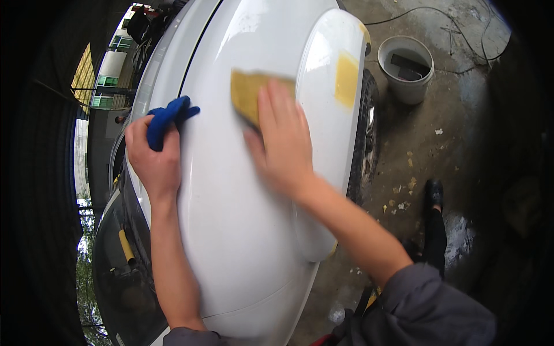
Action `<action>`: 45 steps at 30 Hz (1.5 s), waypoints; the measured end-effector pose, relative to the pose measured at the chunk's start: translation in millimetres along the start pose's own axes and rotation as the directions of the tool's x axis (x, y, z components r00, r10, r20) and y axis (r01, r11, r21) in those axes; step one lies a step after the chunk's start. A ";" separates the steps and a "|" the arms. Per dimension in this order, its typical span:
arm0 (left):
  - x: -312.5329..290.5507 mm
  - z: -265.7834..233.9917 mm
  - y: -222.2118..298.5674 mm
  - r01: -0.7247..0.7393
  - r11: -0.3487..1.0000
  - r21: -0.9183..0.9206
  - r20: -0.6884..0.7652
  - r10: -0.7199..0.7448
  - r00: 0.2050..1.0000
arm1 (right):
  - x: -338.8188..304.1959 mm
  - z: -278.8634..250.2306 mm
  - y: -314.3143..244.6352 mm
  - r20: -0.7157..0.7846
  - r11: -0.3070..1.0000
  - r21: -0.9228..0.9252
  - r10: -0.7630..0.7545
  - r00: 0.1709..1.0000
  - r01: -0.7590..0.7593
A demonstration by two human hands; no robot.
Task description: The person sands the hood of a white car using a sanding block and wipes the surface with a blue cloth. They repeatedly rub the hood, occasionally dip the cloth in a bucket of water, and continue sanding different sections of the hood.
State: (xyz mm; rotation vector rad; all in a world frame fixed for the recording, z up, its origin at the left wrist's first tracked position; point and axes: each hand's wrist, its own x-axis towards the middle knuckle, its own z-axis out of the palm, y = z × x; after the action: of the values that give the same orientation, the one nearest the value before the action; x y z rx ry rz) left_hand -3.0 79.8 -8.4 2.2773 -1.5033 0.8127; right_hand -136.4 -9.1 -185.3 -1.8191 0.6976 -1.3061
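Note:
A white car body panel point(236, 230) stretches out in front of me, with a narrow dark seam along its left side. My left hand point(154, 164) rests near that seam, its fingers closed round a bunched blue cloth point(164, 124). On the panel's right part, my right hand point(284, 135) presses a yellow sheet of sandpaper point(244, 95) against the paint. Its fingers lie over the sheet and the thumb is at the near edge; hand and sheet are slightly blurred. Right of them, the white wheel-arch flare point(323, 115) carries a yellowish patch point(347, 79).
A white bucket point(407, 89) of dark water with a dark flat piece in it stands on the wet concrete floor at right. A tyre point(366, 138) shows under the flare. Cables point(438, 17) cross the floor behind. My shoe point(434, 193) is at lower right.

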 end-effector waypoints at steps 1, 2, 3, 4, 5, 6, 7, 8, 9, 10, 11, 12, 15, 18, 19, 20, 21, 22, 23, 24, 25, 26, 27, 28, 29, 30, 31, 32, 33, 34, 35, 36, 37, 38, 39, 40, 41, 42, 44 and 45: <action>-1.8 -6.5 -2.0 -0.007 0.999 0.040 0.014 0.007 1.000 | -31.4 -6.3 -14.6 0.053 0.998 0.059 -0.002 0.999 -0.001; -0.9 -7.5 -0.7 -0.024 0.998 0.059 0.029 0.022 0.999 | -62.2 -13.8 -24.1 0.105 0.993 0.114 -0.006 0.994 -0.006; -4.2 -6.2 1.8 -0.028 0.998 0.061 0.055 0.024 0.998 | -70.5 -20.9 -27.3 0.124 0.994 0.110 -0.012 0.992 -0.001; -4.1 -5.4 5.4 -0.028 0.998 0.063 0.059 0.024 0.998 | -73.2 -25.1 -27.9 0.144 0.994 0.106 -0.019 0.989 0.003; -2.9 -5.7 9.4 -0.028 0.997 0.065 0.063 0.024 0.998 | -61.2 -19.7 -17.7 0.119 0.997 0.070 -0.027 0.993 0.019; 1.9 -3.7 12.9 -0.044 0.997 0.067 0.066 0.040 0.997 | -24.1 -13.5 -5.0 0.079 0.999 0.035 -0.034 0.996 0.032; 7.6 0.5 15.6 -0.056 0.997 0.051 0.051 0.053 0.997 | 0.6 -11.6 4.1 0.041 0.999 -0.005 -0.039 0.998 0.040; 6.2 -0.4 11.0 -0.051 0.997 0.055 0.049 0.048 0.998 | 1.9 -5.9 3.0 0.037 1.000 0.011 -0.030 0.999 0.029; 2.5 0.3 7.2 -0.044 0.998 0.047 0.048 0.042 0.998 | 0.6 -3.5 2.5 0.034 1.000 0.016 -0.018 0.999 0.018; 1.9 -2.2 4.3 -0.047 0.997 0.058 0.050 0.044 0.998 | 3.7 -2.5 0.8 0.022 0.999 0.028 -0.019 1.000 0.018; -0.5 -4.1 0.3 -0.049 0.996 0.068 0.053 0.045 0.998 | -28.1 -10.5 -9.1 0.064 0.997 0.072 -0.016 0.998 0.011; -1.2 -4.6 -1.9 -0.055 0.996 0.072 0.058 0.051 0.997 | -60.9 -14.8 -13.9 0.112 0.995 0.103 -0.023 0.993 0.012; -3.8 -3.8 -2.9 -0.088 0.996 0.031 0.038 0.087 0.995 | -64.7 -17.9 -13.0 0.133 0.998 0.045 -0.037 0.990 0.032; 7.0 0.9 3.3 -0.120 0.993 0.005 0.012 0.120 0.993 | 3.4 -6.7 -0.6 0.025 0.999 -0.008 -0.053 0.998 0.053; 6.6 1.8 3.7 -0.120 0.993 -0.001 0.010 0.120 0.993 | 7.8 -5.7 -0.4 0.018 0.999 -0.002 -0.045 0.999 0.045; 5.2 3.3 3.7 -0.121 0.993 0.006 0.014 0.121 0.993 | 8.8 -5.1 -0.1 0.010 0.999 0.003 -0.038 0.999 0.038; 1.1 2.3 0.5 -0.108 0.994 0.022 0.017 0.108 0.994 | -18.8 -9.6 -6.0 0.057 0.999 0.028 -0.030 0.998 0.028; -3.5 0.8 -4.7 -0.095 0.995 0.038 0.025 0.095 0.995 | -51.1 -13.3 -12.1 0.130 0.997 0.082 -0.023 0.991 0.012; 1.8 -2.6 -1.2 -0.097 0.994 0.043 0.020 0.097 0.995 | -62.6 -18.1 -13.9 0.141 0.997 0.070 -0.031 0.989 0.022; 4.0 -2.1 2.8 -0.097 0.994 0.040 0.014 0.096 0.995 | -67.2 -22.7 -11.7 0.154 0.998 0.048 -0.038 0.987 0.031; 3.7 -0.8 3.1 -0.098 0.994 0.040 0.019 0.097 0.995 | -50.7 -20.0 -9.3 0.120 0.999 0.023 -0.042 0.992 0.040; 4.2 -0.3 4.1 -0.100 0.995 0.029 0.015 0.099 0.995 | -21.7 -12.8 -3.4 0.085 0.999 -0.002 -0.047 0.995 0.048; 7.4 -0.3 6.9 -0.106 0.994 0.019 0.007 0.106 0.994 | 0.1 -9.6 0.3 0.044 0.998 -0.027 -0.056 0.997 0.057; 6.1 0.6 7.1 -0.105 0.994 0.007 0.008 0.105 0.994 | 3.4 -8.0 1.3 0.038 0.999 -0.026 -0.044 0.998 0.045; 5.5 2.6 7.2 -0.104 0.995 0.007 0.016 0.103 0.995 | 5.1 -7.1 2.4 0.030 0.999 -0.025 -0.032 0.999 0.032; 5.5 3.8 7.8 -0.096 0.995 0.009 0.023 0.096 0.995 | 5.2 -7.5 2.7 0.028 0.999 -0.024 -0.021 0.999 0.022; 6.1 2.4 5.7 -0.087 0.996 0.022 0.025 0.087 0.996 | -21.0 -12.8 -3.9 0.065 1.000 0.007 -0.017 0.998 0.017; 1.0 -2.4 -0.7 -0.079 0.996 0.042 0.037 0.078 0.996 | -52.9 -14.4 -13.3 0.129 0.997 0.071 -0.008 0.992 -0.001; -1.7 -2.6 0.1 -0.081 0.996 0.042 0.033 0.079 0.996 | -64.1 -20.9 -19.8 0.149 0.999 0.042 -0.004 0.989 -0.003; -3.7 -3.3 0.6 -0.080 0.996 0.044 0.030 0.079 0.996 | -69.2 -23.9 -22.8 0.172 1.000 0.015 0.002 0.985 -0.005; -3.0 -3.5 0.6 -0.081 0.995 0.050 0.029 0.079 0.996 | -60.6 -16.0 -16.3 0.129 1.000 0.022 -0.014 0.991 0.011; 4.5 -0.9 4.4 -0.098 0.994 0.050 0.023 0.097 0.995 | -27.6 -10.2 -10.4 0.069 0.999 0.023 -0.028 0.997 0.027; 11.5 5.4 7.4 -0.114 0.992 0.047 0.016 0.114 0.993 | -3.8 -6.5 -4.2 0.008 0.999 0.018 -0.044 0.999 0.044; 16.5 10.9 10.3 -0.101 0.993 0.060 0.020 0.100 0.995 | 3.6 -5.3 -3.1 -0.008 0.999 0.021 -0.038 0.999 0.038; 21.1 12.7 10.9 -0.078 0.993 0.085 0.027 0.076 0.997 | 8.8 -1.4 -5.9 -0.013 0.999 0.037 -0.032 0.999 0.032; 23.1 12.5 10.8 -0.057 0.992 0.108 0.033 0.053 0.998 | 10.5 0.8 -8.2 -0.019 0.998 0.051 -0.026 0.999 0.027; 18.4 10.7 7.1 -0.049 0.988 0.143 0.036 0.044 0.998 | -20.6 -7.1 -17.9 0.042 0.996 0.085 -0.009 0.999 0.005; 17.1 10.4 3.5 -0.055 0.988 0.145 0.044 0.049 0.998 | -56.2 -11.2 -24.7 0.107 0.992 0.122 -0.002 0.994 -0.012; 16.4 8.2 2.8 -0.063 0.987 0.149 0.048 0.057 0.997 | -82.8 -16.4 -25.4 0.156 0.993 0.121 -0.016 0.988 -0.003; 17.7 10.9 5.7 -0.056 0.988 0.147 0.033 0.052 0.998 | -67.2 -16.4 -22.2 0.119 0.997 0.080 -0.014 0.993 0.005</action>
State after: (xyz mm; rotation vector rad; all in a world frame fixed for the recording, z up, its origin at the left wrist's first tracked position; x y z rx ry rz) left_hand 0.2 58.6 -6.8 2.3722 -1.5721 0.9392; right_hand -173.7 51.6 -198.9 -1.8218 0.5650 -1.2027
